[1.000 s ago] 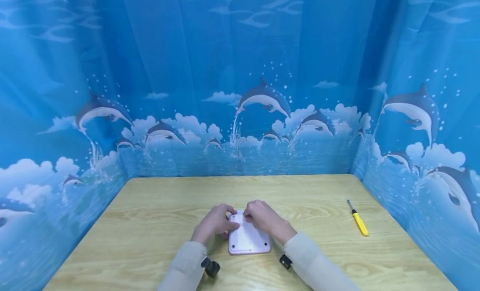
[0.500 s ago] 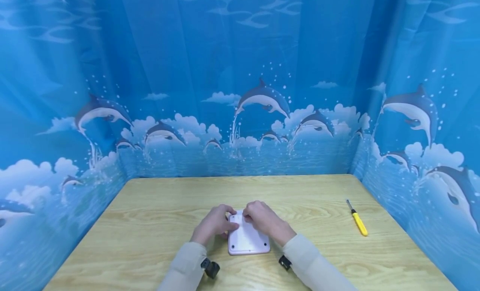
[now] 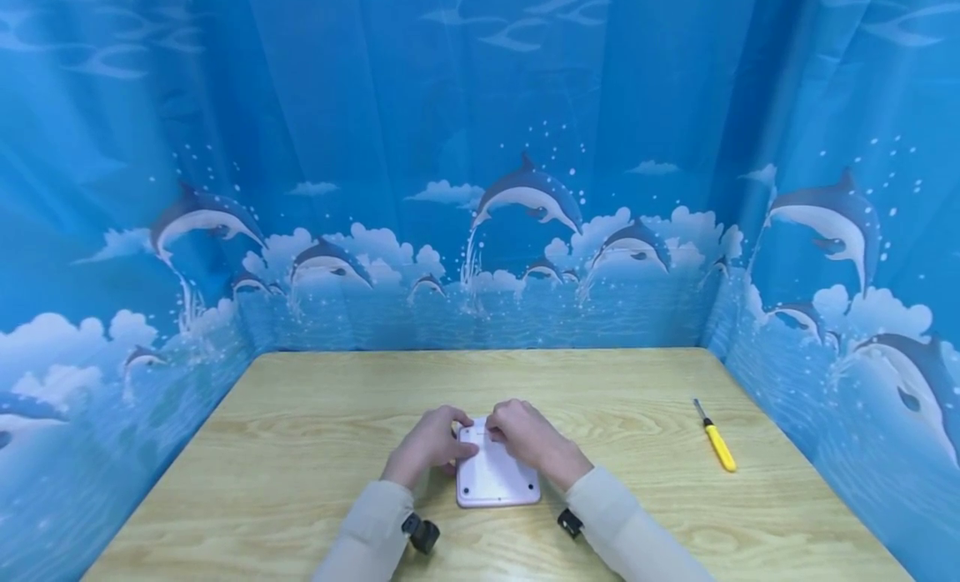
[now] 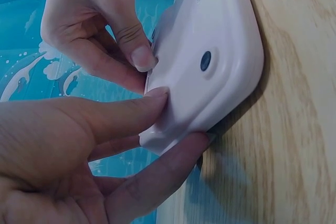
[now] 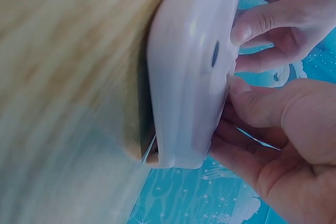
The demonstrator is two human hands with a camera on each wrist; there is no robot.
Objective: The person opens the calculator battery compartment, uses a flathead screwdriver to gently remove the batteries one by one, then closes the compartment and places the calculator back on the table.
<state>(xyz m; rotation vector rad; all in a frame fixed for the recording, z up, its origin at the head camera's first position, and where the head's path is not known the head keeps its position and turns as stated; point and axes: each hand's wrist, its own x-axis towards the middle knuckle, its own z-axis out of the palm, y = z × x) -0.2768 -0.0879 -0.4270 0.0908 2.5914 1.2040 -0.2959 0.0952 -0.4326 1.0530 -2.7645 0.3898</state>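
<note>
A flat, pale pink device (image 3: 498, 475) with rounded corners lies on the table with dark round feet facing up. My left hand (image 3: 429, 442) grips its far left corner, thumb on the upper face and fingers along the edge. Curled at the far edge, my right hand (image 3: 527, 434) pinches there with thumb and fingers. In the left wrist view the device (image 4: 210, 14) shows a dark rubber foot (image 4: 206, 61) near both thumbs. The right wrist view shows the thick side of the device (image 5: 181, 77). Its downward face is hidden.
A screwdriver with a yellow handle (image 3: 720, 449) lies on the wooden table (image 3: 315, 449), well to the right of the hands. Blue curtains (image 3: 420, 148) printed with dolphins stand around the back and both sides.
</note>
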